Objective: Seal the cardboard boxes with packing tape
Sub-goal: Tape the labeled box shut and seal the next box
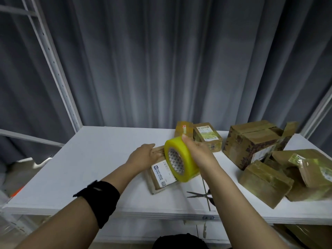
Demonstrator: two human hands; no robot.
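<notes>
So the flat cardboard box (161,177) with the white label sits mid-table (89,159), a bit right of center, and the left grip (143,155) is released, fingers lying flat on its far left edge, pressing down. The right grip (199,155) is grasping the yellow tape roll (186,159), fingers curled over the far side, holding it tilted just above the box's right part. Scissors (199,194) lie open on the table near the front edge, partly hidden under the right forearm. A pile of taped boxes (251,141) is off to the right, and two small boxes (206,135) stand far behind the roll.
</notes>
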